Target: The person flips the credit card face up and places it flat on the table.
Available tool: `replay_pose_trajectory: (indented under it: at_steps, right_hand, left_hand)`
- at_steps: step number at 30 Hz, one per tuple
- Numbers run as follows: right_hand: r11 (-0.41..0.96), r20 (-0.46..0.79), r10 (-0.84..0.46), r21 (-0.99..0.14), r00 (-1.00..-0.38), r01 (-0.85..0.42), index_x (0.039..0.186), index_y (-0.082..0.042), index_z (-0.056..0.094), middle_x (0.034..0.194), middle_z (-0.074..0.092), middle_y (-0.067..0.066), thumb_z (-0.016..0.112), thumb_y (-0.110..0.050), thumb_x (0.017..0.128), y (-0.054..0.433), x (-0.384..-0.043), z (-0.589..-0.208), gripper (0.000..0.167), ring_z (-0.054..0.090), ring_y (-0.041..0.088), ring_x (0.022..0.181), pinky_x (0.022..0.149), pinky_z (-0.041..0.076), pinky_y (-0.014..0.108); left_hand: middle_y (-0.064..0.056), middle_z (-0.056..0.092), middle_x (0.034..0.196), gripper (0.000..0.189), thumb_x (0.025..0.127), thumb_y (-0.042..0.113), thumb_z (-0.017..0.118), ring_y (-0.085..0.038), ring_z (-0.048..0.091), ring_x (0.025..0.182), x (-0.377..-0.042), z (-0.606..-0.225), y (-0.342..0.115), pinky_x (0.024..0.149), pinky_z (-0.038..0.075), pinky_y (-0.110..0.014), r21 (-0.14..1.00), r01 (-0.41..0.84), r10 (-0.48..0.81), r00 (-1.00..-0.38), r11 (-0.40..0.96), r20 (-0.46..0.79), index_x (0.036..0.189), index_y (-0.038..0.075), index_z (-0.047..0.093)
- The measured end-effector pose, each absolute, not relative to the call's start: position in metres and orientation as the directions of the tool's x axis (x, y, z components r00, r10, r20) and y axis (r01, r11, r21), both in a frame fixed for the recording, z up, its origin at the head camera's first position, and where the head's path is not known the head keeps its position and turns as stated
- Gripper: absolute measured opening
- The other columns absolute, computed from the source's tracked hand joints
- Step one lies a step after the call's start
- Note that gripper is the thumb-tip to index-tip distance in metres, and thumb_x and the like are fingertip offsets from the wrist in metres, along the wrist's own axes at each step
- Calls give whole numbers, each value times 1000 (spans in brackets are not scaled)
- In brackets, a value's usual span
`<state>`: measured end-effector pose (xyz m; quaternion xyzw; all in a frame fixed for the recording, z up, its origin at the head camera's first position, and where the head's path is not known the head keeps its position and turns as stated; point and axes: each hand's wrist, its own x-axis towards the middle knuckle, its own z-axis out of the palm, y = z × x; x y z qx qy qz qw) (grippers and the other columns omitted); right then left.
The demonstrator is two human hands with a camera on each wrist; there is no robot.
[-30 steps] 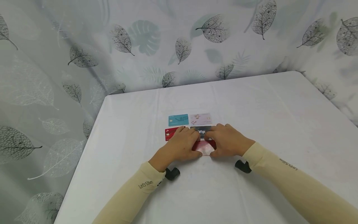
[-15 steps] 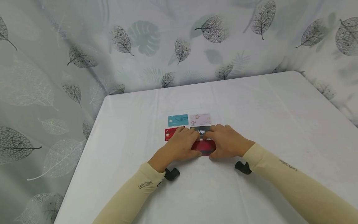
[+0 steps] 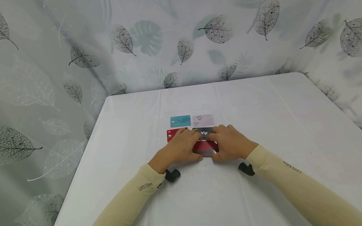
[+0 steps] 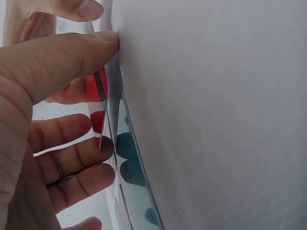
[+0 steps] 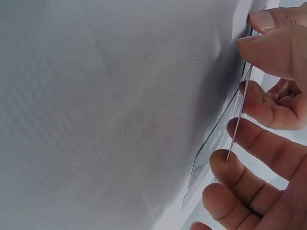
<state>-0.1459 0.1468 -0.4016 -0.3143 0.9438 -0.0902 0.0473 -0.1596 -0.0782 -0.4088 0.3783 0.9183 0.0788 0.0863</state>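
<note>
A glossy red card (image 3: 205,148) lies between my two hands, in the front row of cards. My left hand (image 3: 182,146) holds its left end, thumb at the near edge and fingers toward the far side. My right hand (image 3: 229,142) grips the right end the same way. In the left wrist view the red card (image 4: 97,88) shows a dark stripe and stands at a slight angle to the table. The right wrist view shows the card (image 5: 238,115) edge-on, tilted against the fingers. Just beyond it is a dark Vip card (image 3: 204,133), partly covered by fingertips.
Beyond the hands lie a teal VIP card (image 3: 180,121) and a pale pink flowered card (image 3: 203,120). Another red card (image 3: 172,134) is partly under the left hand. All rest on a white cloth-covered table (image 3: 271,125), with leaf-patterned curtain (image 3: 185,50) behind.
The pale glare over the red card has faded to red, and a greyish strip now shows along its near edge, so its tilt has shifted. Both hands stay almost in place.
</note>
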Motion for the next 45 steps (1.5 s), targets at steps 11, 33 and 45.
replay_pose_trajectory:
  at_steps: [11, 33, 45]
  right_hand:
    - [782, 0, -590, -249, -807, -572, 118, -19, 72, 109, 68, 1, 82, -42, 75, 144, -147, -403, 49, 59, 20, 96, 75, 43, 38]
    - [772, 70, -589, -244, -805, -586, 114, -15, 71, 105, 69, 1, 84, -49, 77, 138, -146, -405, 52, 59, 19, 92, 73, 45, 37]
    - [769, 59, -590, -263, -805, -582, 114, -15, 72, 104, 71, -2, 85, -48, 76, 136, -148, -405, 52, 58, 16, 90, 73, 44, 35]
  left_hand:
    - [1, 65, 120, 51, 88, 49, 74, -17, 55, 113, -162, -408, -83, 116, 36, -43, 179, 711, 727, -685, 680, -45, 125, 15, 63]
    - [1, 63, 113, 48, 83, 44, 77, -15, 56, 108, -165, -410, -87, 113, 39, -40, 233, 726, 735, -675, 648, 59, 117, 13, 62]
    - [3, 65, 109, 48, 80, 44, 79, -13, 57, 105, -168, -412, -90, 112, 41, -40, 297, 719, 726, -679, 628, 110, 114, 14, 63]
